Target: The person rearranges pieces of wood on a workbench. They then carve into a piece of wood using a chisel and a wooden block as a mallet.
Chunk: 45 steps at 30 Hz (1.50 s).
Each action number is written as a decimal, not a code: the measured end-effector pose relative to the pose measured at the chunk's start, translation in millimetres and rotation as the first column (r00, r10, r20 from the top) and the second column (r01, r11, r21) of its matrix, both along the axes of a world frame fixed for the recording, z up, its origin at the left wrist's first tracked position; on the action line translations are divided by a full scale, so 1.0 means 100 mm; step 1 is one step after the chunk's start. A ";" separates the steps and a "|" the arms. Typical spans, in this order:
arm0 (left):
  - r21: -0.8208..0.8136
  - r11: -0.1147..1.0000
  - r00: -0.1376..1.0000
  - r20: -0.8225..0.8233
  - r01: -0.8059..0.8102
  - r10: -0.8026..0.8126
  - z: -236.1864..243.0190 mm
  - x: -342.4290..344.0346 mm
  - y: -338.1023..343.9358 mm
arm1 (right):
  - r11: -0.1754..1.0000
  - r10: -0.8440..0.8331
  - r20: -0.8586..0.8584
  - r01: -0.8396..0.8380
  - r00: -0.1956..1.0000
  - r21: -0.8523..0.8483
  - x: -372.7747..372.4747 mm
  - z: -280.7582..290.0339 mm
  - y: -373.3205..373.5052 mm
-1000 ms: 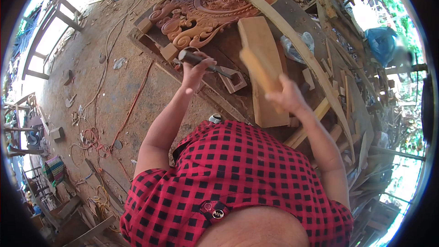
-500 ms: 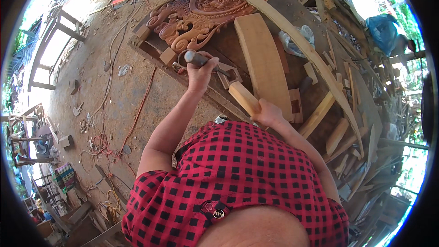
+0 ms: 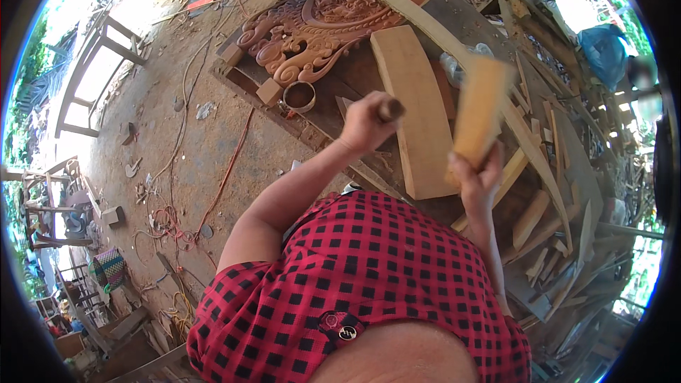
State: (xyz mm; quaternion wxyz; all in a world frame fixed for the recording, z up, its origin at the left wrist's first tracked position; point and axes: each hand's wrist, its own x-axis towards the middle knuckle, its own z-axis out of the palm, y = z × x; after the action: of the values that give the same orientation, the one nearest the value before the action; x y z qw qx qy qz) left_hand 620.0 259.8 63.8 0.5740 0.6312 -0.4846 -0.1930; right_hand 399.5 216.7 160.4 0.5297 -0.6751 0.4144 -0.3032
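Observation:
My left hand [image 3: 363, 126] is closed around the round handle [image 3: 391, 109] of a chisel at the table's near edge; the handle's end faces me and the hand hides the blade. My right hand [image 3: 479, 174] grips the lower end of a thick, pale wooden block [image 3: 484, 106], raised and blurred by motion. Between the hands, a wide curved board [image 3: 413, 113] lies on the dark tabletop. Beside my left hand stands a cup [image 3: 299, 97] with a brown inside. Farther back rests a reddish carved wooden panel [image 3: 312, 18] with scrolls.
A long curved strip of wood [image 3: 418, 18] crosses the table behind the raised block. Beside it lies a clear plastic bag [image 3: 454, 69]. Offcuts [image 3: 530, 220] pile up on the right, near a blue bag [image 3: 603, 57]. Cords [image 3: 170, 220] and sawdust cover the floor at left.
My left hand has moved right and nearer with the chisel, uncovering the cup. My right hand has lifted the wooden block up and to the right, turning it upright.

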 end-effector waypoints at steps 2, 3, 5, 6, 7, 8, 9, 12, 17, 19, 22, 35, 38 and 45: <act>0.054 0.998 0.981 0.192 0.018 -0.029 0.07 -0.17 -0.03 | 0.934 -0.187 0.332 0.273 0.924 -0.232 0.01 0.05 0.10; 0.048 0.999 0.981 0.190 0.014 -0.023 0.10 -0.24 -0.06 | 0.933 -0.181 0.332 0.268 0.926 -0.238 -0.06 -0.04 0.10; 0.178 0.983 0.933 0.348 0.031 -0.092 0.16 -0.39 -0.11 | 0.783 -0.046 -0.045 0.008 0.998 -0.622 -0.25 -0.39 0.03; 0.133 0.990 0.922 0.377 0.042 -0.090 0.12 -0.43 -0.14 | 0.880 0.084 -0.194 -0.164 0.977 -0.445 -0.22 -0.37 -0.02; 0.131 0.991 0.924 0.375 0.029 -0.077 0.08 -0.44 -0.14 | 0.877 0.097 -0.197 -0.178 0.976 -0.446 -0.23 -0.30 -0.03; 0.149 0.988 0.913 0.397 0.036 -0.093 0.05 -0.46 -0.14 | 0.955 0.043 -0.126 -0.078 0.991 -0.285 -0.27 -0.17 -0.02; 0.170 0.984 0.902 0.417 0.045 -0.113 0.05 -0.47 -0.12 | 0.994 -0.027 -0.068 0.020 0.997 -0.105 -0.32 -0.09 0.01; 0.210 0.977 0.888 0.440 0.045 -0.135 0.02 -0.54 -0.12 | 0.934 -0.204 0.359 0.291 0.911 -0.208 -0.27 -0.07 0.20; 0.232 0.971 0.885 0.438 0.061 -0.160 0.02 -0.52 -0.15 | 0.990 0.041 -0.118 -0.057 0.992 -0.130 -0.45 -0.54 0.10; 0.209 0.976 0.892 0.428 0.055 -0.142 0.02 -0.48 -0.14 | 0.965 -0.099 -0.086 0.074 0.991 -0.251 -0.46 -0.33 0.10; 0.242 0.969 0.883 0.445 0.042 -0.149 0.05 -0.46 -0.17 | 0.934 -0.195 0.293 0.268 0.936 -0.234 -0.35 -0.25 0.19; 0.189 0.981 0.907 0.401 0.052 -0.126 0.06 -0.44 -0.11 | 0.925 0.061 -0.173 -0.121 0.983 -0.361 -0.48 -0.64 0.08; 0.210 0.978 0.896 0.430 0.017 -0.108 0.02 -0.39 -0.12 | 0.994 0.004 0.008 -0.003 1.000 -0.113 -0.36 -0.37 0.07; 0.192 0.981 0.917 0.383 0.037 -0.110 0.06 -0.45 -0.13 | 0.901 -0.017 0.263 0.129 0.965 -0.415 -0.40 -0.41 0.20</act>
State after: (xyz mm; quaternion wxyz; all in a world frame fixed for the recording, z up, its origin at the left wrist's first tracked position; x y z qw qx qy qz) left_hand 575.0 246.7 70.2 0.3980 0.6879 -0.5934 -0.1274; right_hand 359.8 236.5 119.5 0.4053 -0.7145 0.2918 -0.4900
